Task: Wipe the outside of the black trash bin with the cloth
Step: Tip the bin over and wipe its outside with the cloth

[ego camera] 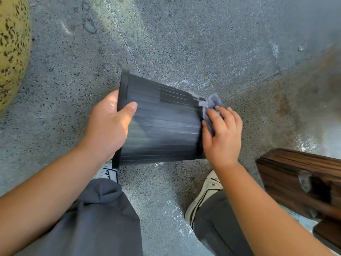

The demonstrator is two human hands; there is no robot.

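Observation:
The black trash bin [162, 122] is held on its side above the floor, its ribbed wall facing me and its rim to the left. My left hand [108, 126] grips the rim end, thumb lying on the outer wall. My right hand [223, 133] presses a grey-blue cloth [212, 106] against the bin's bottom end on the right. The cloth is bunched under my fingers, and part of it sticks out above them.
A speckled grey floor [184, 43] lies below. A dark wooden piece of furniture [299, 180] stands at the right. A yellow-green speckled surface [13, 48] fills the upper left. My legs and white shoes [203, 196] are under the bin.

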